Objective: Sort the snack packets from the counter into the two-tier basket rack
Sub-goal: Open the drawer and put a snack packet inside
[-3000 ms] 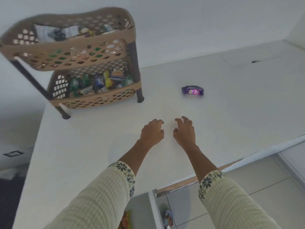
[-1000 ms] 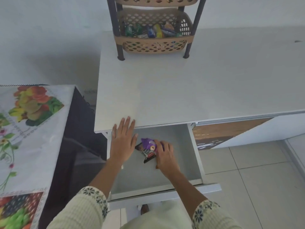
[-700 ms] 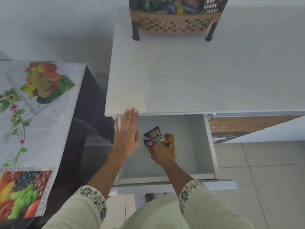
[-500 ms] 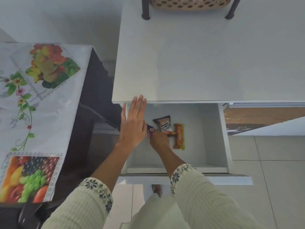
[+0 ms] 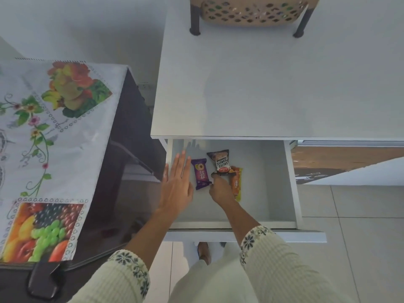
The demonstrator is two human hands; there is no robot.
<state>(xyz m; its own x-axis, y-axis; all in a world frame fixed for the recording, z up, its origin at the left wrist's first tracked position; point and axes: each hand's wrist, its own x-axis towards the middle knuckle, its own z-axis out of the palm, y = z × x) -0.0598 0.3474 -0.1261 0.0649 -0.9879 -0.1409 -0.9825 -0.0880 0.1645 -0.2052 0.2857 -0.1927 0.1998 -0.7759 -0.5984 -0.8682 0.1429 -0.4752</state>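
Note:
A white drawer (image 5: 292,184) stands pulled out under the counter (image 5: 273,84). Three snack packets lie in it: a purple packet (image 5: 200,173), a salted peanuts packet (image 5: 221,161) and an orange packet (image 5: 237,182). My left hand (image 5: 177,186) is flat with its fingers apart, over the drawer's left side beside the purple packet. My right hand (image 5: 221,190) is inside the drawer with curled fingers at the lower edge of the peanuts packet; whether it grips the packet is hidden. The basket rack (image 5: 253,13) stands at the counter's far edge, only its lower tier showing.
A dark side table with a fruit-print cloth (image 5: 50,138) stands close on the left of the drawer. A dark object (image 5: 44,281) lies at its near corner. Tiled floor (image 5: 354,215) lies to the right and below.
The view has tipped down from the counter to the open drawer. My right hand has set the purple packet flat beside the peanuts packet. My left hand has stayed near the drawer's left side.

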